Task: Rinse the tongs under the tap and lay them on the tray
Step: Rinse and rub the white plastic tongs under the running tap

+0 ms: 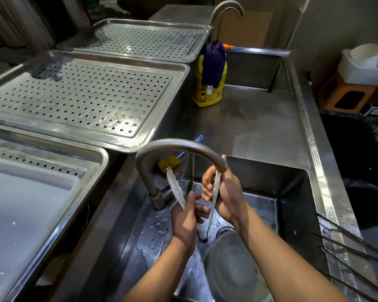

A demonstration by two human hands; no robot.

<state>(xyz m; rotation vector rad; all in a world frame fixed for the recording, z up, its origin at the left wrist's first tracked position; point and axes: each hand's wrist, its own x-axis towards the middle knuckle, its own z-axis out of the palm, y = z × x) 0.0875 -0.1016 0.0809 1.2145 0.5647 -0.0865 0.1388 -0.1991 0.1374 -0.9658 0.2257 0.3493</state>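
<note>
Tongs (174, 188): being held beneath tap (183, 146), left hand (183, 222) and right hand (224, 194) each gripping one arm; needing turning, both faces.

No text can be read anywhere. The yellow bottle (208, 95) on the counter (253, 127) bears a printed label, but its lettering is too blurred.

dim, soft focus; glare on trays (162, 101); edges bowed
</note>
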